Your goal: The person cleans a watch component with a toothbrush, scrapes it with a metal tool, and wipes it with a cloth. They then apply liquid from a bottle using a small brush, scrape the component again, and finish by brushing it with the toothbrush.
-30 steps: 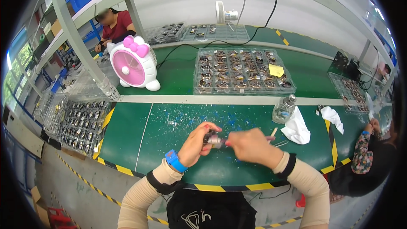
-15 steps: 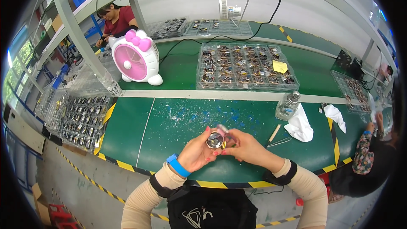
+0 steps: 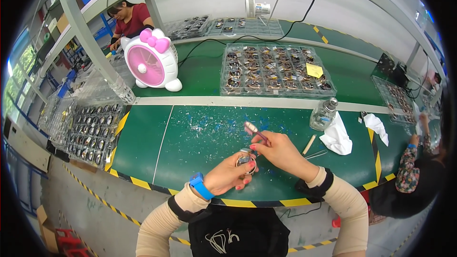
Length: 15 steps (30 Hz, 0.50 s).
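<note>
My left hand (image 3: 224, 177) is closed round a small round watch case (image 3: 244, 160), which is tilted up over the green bench. In my right hand (image 3: 284, 153) is a toothbrush (image 3: 251, 128) with a pale head and a purplish handle. Its head points up and away, a little above the watch case and apart from it. White and blue scraps (image 3: 216, 124) lie scattered on the bench beyond my hands. To the right of my right hand lie a short light-coloured stick (image 3: 309, 144) and metal tweezers (image 3: 316, 154).
A glass bottle (image 3: 323, 115) and a white cloth (image 3: 338, 136) stand to the right. Behind is a clear tray (image 3: 280, 92) of watch parts with a yellow note. A pink-and-white fan (image 3: 167, 69) is at left, beside a shelf post (image 3: 93, 50). Co-workers sit far left and right.
The toothbrush has lifted off the watch case and turned, its head now up and away. My left hand has tipped the watch case, so its face is turned differently.
</note>
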Available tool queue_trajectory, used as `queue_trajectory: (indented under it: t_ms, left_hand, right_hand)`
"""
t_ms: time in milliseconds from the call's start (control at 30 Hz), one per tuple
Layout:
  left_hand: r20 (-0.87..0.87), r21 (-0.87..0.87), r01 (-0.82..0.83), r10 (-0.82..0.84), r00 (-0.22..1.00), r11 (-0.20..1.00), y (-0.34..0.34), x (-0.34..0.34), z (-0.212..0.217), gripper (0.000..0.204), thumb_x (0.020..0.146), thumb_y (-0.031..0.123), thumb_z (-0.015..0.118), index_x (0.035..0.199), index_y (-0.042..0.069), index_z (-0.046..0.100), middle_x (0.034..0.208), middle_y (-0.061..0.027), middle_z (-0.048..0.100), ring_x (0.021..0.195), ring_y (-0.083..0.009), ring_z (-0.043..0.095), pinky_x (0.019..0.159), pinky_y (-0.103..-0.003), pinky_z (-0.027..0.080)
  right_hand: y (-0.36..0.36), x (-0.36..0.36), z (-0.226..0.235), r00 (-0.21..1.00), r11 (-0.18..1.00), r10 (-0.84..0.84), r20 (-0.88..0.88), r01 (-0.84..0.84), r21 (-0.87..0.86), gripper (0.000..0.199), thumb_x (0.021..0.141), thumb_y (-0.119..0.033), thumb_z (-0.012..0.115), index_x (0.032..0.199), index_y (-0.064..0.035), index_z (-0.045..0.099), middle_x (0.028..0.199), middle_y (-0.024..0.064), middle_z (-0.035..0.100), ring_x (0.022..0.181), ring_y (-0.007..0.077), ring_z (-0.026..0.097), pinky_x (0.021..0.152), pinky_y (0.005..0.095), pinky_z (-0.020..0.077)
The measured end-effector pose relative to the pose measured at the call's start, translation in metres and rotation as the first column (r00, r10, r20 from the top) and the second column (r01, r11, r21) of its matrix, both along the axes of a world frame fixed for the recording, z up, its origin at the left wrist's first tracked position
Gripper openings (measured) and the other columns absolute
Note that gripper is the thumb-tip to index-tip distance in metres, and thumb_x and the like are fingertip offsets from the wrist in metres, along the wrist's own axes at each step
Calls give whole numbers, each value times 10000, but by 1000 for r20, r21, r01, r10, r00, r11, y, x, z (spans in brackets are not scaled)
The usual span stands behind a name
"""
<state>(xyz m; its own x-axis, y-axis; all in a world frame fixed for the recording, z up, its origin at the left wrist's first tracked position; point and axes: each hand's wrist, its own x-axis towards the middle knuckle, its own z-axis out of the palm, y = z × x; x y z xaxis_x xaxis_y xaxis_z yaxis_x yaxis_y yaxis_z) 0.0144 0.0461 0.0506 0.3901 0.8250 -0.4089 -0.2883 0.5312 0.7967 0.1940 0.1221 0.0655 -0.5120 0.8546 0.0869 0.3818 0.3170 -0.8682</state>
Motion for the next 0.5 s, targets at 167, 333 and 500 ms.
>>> queue_trajectory:
  t_ms: [167,333,500]
  left_hand:
    - [12,6,-57,57,998,998,5,-21,-7,275,1042,324,452,1080,76,567,880,-45,632,570,-96,498,470,-219,384]
    - [-346,289,-290,382,857,912,2,-35,-7,213,998,241,534,906,62,604,721,-54,649,533,-130,539,470,-263,420]
    - [-716,697,385,613,333,605,7,-70,10,152,935,170,600,853,43,608,622,-99,612,493,-210,563,481,-312,442]
  right_hand:
    - [-16,2,8,999,999,38,-15,-38,24,207,873,-191,686,974,-14,649,670,127,602,553,262,573,528,372,423]
    - [-45,28,11,999,999,44,-18,-44,6,189,877,-162,678,996,-20,644,667,124,595,548,277,572,518,370,427]
    - [-97,46,3,998,901,-30,62,0,434,143,832,-103,713,942,-32,656,668,82,591,541,262,571,485,356,446]
